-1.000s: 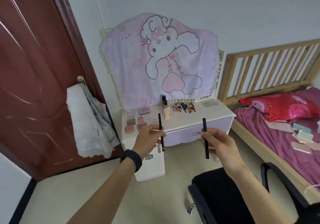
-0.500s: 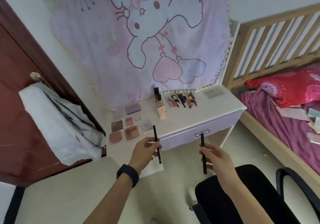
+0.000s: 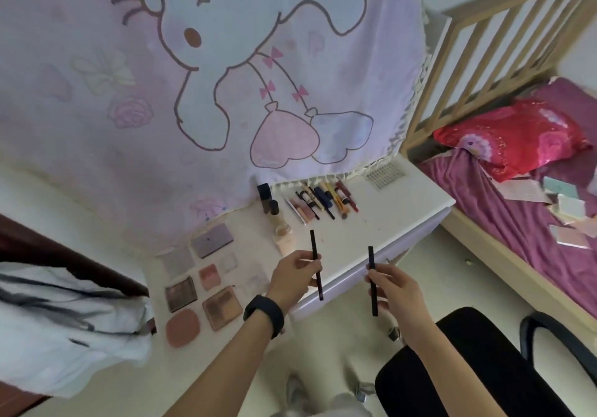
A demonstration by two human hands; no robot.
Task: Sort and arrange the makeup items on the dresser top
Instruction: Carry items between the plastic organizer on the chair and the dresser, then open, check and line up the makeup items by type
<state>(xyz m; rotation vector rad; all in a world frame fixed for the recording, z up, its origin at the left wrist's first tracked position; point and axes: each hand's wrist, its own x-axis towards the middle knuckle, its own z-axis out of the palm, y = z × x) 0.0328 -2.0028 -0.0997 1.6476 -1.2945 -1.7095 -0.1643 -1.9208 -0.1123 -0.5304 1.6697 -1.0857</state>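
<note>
**Status.** By the layout, sorting appears well advanced. The foundation bottle (image 3: 284, 239) stands near the middle of the counter (image 3: 381, 229) and serves as the reference.

- Left of the bottle, the palettes and compacts (image 3: 206, 284) lie flat in a loose grid.
- Behind and right of the bottle, the row of pens and tubes (image 3: 319, 202) lies side by side, roughly parallel.
- Just behind the bottle stands a dark square bottle (image 3: 264, 192).

**Items in hand.** Two slim black pencils are off the counter.

- The left hand (image 3: 292, 279) holds the left pencil (image 3: 312, 242) roughly upright, just in front and right of the bottle. The fingers pinch it at mid-shaft.
- The right hand (image 3: 392, 287) holds the right pencil (image 3: 374, 303) farther right of the bottle, over the counter's front edge. The fingers close on its upper half.

**Remaining.** Both pencils have yet to be set down. The row right of the bottle holds items of similar shape and is the probable destination. Flat boxes (image 3: 568, 200) lie on the bed, well right of the bottle. It cannot be determined whether these are makeup.
</note>
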